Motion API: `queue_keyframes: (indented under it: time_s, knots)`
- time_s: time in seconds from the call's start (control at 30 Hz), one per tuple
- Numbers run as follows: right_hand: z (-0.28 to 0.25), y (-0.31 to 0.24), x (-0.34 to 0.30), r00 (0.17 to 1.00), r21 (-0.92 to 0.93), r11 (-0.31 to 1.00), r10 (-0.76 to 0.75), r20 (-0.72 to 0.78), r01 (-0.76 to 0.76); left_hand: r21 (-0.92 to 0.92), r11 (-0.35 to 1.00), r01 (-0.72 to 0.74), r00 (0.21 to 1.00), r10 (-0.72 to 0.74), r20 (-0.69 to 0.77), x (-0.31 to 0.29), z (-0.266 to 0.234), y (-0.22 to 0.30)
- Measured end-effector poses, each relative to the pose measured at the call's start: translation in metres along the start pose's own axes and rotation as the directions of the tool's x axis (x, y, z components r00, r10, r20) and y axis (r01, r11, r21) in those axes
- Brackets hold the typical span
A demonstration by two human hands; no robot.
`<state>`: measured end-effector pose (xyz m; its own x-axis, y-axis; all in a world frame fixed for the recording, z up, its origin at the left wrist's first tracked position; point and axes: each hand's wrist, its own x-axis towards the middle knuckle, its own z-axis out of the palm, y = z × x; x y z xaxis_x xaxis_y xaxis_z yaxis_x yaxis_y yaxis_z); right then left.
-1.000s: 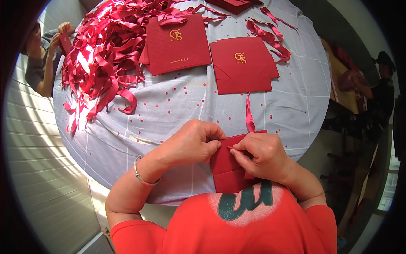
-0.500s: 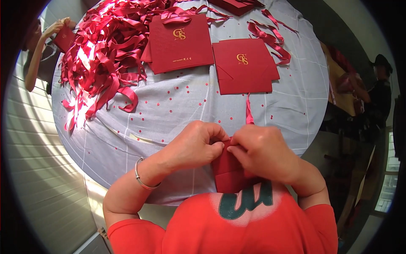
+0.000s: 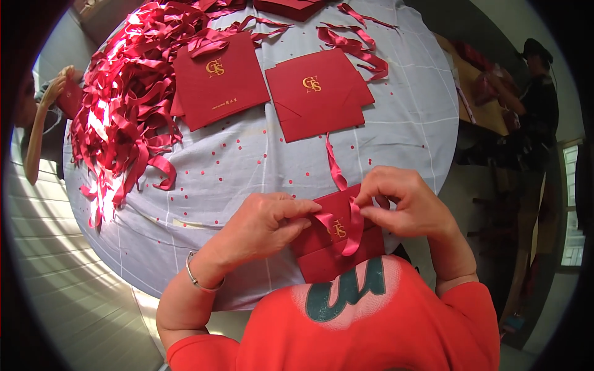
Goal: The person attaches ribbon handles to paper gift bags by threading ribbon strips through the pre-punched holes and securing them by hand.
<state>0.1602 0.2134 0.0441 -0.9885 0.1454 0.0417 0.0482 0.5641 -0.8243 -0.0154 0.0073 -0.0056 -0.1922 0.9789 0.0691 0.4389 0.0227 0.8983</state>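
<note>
A small red paper gift bag (image 3: 315, 250) with a gold emblem lies flat at the near edge of the table, close to my body. My left hand (image 3: 263, 226) pinches a red ribbon (image 3: 353, 238) near the bag's left side. At its upper right, my right hand (image 3: 402, 201) has thumb and fingers closed on the same ribbon. Between the hands the ribbon sags in a loop over the front of the bag. Another length of ribbon (image 3: 334, 164) runs from the bag's far edge toward a flat red bag (image 3: 318, 99).
A large heap of red ribbons (image 3: 124, 105) covers the table's left side. Beside it lies another red bag (image 3: 223, 83). Loose ribbons (image 3: 356, 43) and small red dots are scattered over the pale tablecloth (image 3: 402, 123). Other people (image 3: 538, 93) work at both sides.
My hands have moved apart, the right one going up and to the right. The ribbon loop and the bag's emblem now show between them. My view has shifted slightly.
</note>
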Motion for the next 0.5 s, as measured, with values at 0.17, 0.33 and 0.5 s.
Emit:
queue_keyframes:
  time_s: [0.17, 0.33, 0.5]
  knots:
    - [0.004, 0.000, -0.022, 0.989, -0.143, 0.979, -0.137, 0.062, 0.144, 0.098, 0.995, -0.011, 1.000, 0.013, -0.023, 0.002, 0.002, 0.006]
    - [0.031, 0.006, -0.026, 0.932, -0.456, 0.830, -0.361, -0.002, 0.321, -0.053, 0.996, -0.077, 0.996, 0.079, 0.043, 0.004, 0.000, -0.001]
    - [0.044, 0.023, -0.029, 0.801, -0.573, 0.691, -0.590, -0.097, 0.440, -0.175, 0.966, 0.189, 0.981, -0.176, 0.086, 0.007, -0.002, 0.013]
